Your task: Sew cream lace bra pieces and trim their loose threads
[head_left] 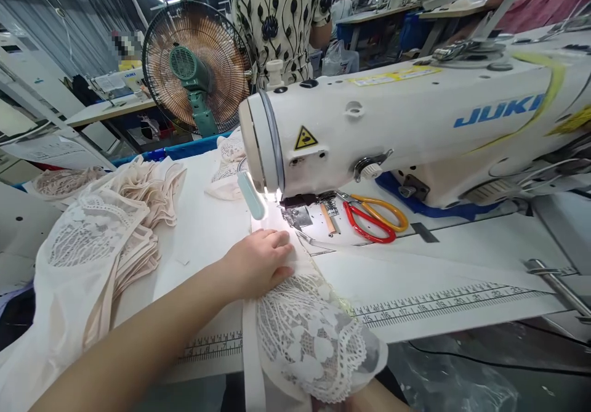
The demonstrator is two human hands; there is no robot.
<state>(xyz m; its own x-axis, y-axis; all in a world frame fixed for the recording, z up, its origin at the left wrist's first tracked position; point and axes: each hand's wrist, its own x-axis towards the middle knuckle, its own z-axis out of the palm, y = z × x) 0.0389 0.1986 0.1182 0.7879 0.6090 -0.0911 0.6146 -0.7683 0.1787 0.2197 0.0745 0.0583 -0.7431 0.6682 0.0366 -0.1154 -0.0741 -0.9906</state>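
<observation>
A cream lace bra piece (305, 338) runs from under the sewing machine's lit needle area (272, 199) over the table's front edge. My left hand (261, 261) lies palm down on its plain upper part, just in front of the needle, fingers resting on the cloth with the thumb apart. Below the edge, the lace cup covers my right hand; only part of the right forearm (378, 396) shows at the bottom, so its fingers are hidden. The white JUKI machine head (323, 135) stands over the work. A pale blue guard (252, 195) hangs beside the needle.
Red-handled scissors (369, 224) and orange-handled scissors (383, 210) lie right of the needle. Several lace pieces (92, 233) are piled at left. A ruler tape (429, 304) follows the front edge. Behind stand a fan (196, 67) and a person in a patterned shirt (281, 18).
</observation>
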